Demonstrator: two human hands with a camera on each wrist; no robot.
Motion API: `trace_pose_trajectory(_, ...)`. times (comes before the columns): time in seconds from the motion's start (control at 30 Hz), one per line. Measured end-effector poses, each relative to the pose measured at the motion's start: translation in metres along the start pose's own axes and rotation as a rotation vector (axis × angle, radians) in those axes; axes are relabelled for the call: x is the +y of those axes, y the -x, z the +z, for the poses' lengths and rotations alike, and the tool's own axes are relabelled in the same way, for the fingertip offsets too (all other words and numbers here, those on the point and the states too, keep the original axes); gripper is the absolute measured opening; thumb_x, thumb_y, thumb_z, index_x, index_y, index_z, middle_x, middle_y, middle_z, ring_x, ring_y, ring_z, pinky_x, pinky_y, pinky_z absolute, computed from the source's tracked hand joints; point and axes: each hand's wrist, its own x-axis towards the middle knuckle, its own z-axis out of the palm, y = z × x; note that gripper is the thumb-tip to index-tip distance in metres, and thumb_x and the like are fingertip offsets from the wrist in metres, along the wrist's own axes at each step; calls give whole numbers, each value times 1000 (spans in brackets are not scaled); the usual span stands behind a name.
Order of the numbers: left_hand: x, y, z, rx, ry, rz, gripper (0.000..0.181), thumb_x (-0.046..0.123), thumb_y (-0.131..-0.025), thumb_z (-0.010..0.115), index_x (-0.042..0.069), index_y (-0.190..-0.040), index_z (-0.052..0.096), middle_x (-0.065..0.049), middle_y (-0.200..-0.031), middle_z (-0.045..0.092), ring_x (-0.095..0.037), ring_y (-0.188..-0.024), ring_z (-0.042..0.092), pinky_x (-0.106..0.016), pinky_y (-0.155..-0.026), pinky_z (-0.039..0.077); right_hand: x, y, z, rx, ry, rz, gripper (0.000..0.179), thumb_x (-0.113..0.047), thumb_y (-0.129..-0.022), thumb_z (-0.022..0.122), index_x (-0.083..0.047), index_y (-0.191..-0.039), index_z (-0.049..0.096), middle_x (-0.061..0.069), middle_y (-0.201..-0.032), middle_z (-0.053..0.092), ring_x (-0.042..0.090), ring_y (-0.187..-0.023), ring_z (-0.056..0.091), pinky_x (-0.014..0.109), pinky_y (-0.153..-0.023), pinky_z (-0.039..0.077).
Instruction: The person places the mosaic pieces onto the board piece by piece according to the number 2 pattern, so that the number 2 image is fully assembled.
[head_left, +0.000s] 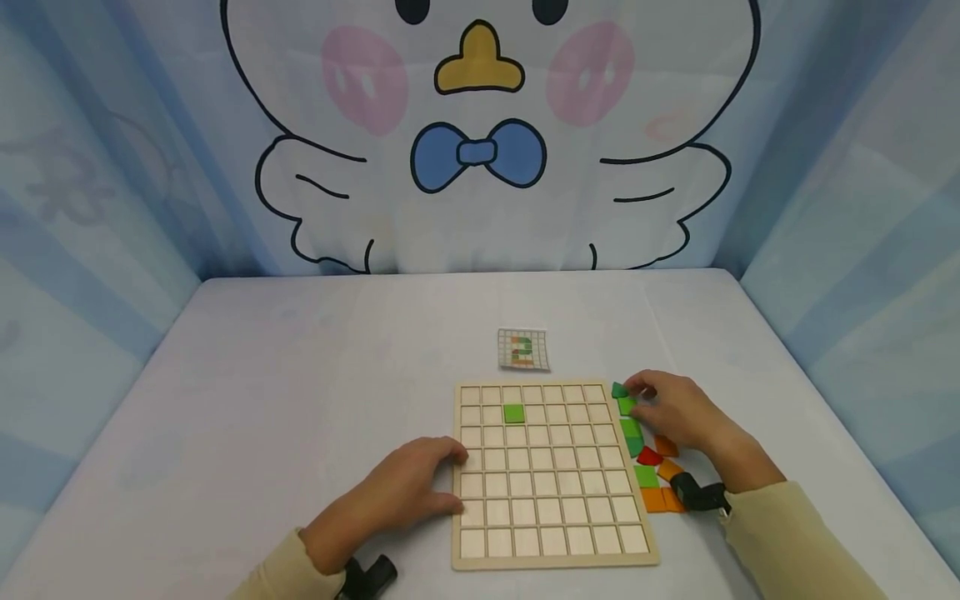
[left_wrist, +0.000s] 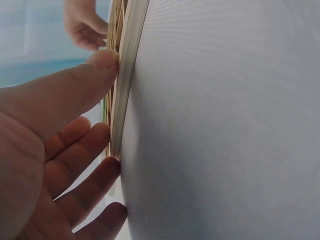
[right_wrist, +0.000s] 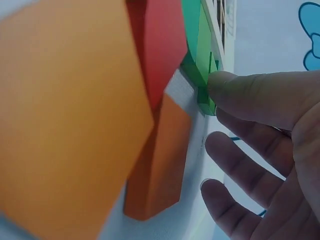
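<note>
A wooden grid board (head_left: pixel 555 560) lies on the table, with one light green square tile (head_left: pixel 513 413) in an upper cell. My left hand (head_left: pixel 408 483) touches the board's left edge; in the left wrist view its thumb (left_wrist: pixel 75 85) and fingertips rest along the side of the frame. At the board's upper right corner, my right hand (head_left: pixel 678 408) pinches a light green square tile (head_left: pixel 626 407) between thumb and index finger. Just beyond that tile sits a dark green piece (head_left: pixel 618 390). In the right wrist view the thumb (right_wrist: pixel 250 95) partly covers the green pieces.
Along the board's right side lie more green tiles (head_left: pixel 632 428), a red piece (head_left: pixel 649 456) and several orange pieces (head_left: pixel 654 500). A small pattern card (head_left: pixel 523 349) lies behind the board. Printed curtains (head_left: pixel 480 225) stand around the table's far side.
</note>
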Motion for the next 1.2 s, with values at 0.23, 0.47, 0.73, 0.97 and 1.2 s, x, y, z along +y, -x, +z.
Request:
trace_pose_trajectory(0.23, 0, -1, 0, -3, -3, -6, 50, 21, -77, 88, 8, -119, 64, -1, -115, 65, -26, -117, 59, -46, -100, 47, -1, 1, 0, -14, 22, 4, 35, -14, -92, 67, 0, -124, 63, 18, -115, 64, 36, -103, 56, 55, -92, 50)
trace_pose_trajectory(0.47, 0, -1, 0, -9, 3, -16, 50, 21, -77, 88, 8, -119, 64, -1, -116, 65, -26, -118, 58, -47, -101, 47, 0, 0, -2, -13, 71, -8, 34, -14, -91, 69, 1, -121, 64, 18, -110, 65, 35, -99, 57, 56, -90, 50)
trace_pose_trajectory(0.73, 0, -1, 1, -8, 5, -19, 51, 21, -77, 88, 8, -119, 64, -1, -116, 65, -27, -118, 58, -47, -101, 47, -2, -1, -1, -4, 151, -32, 38, -18, -92, 70, 6, -120, 64, 20, -113, 68, 37, -103, 62, 57, -94, 50)
trace_pose_trajectory(0.97, -1, -1, 1, -6, 6, -11, 50, 21, -77, 88, 8, -119, 64, -1, -116, 65, -26, -117, 58, -47, -100, 47, -3, 1, -2, 28, 122, -30, 40, -20, -92, 69, 6, -121, 63, 21, -115, 67, 39, -107, 61, 57, -95, 49)
trace_pose_trajectory(1.2, -1, -1, 2, -2, -2, -10, 50, 22, -78, 88, 9, -119, 64, 0, -116, 65, -25, -117, 58, -46, -100, 47, -7, 2, -5, 51, 76, -65, 37, -20, -93, 69, 4, -121, 64, 19, -113, 67, 39, -107, 61, 57, -94, 50)
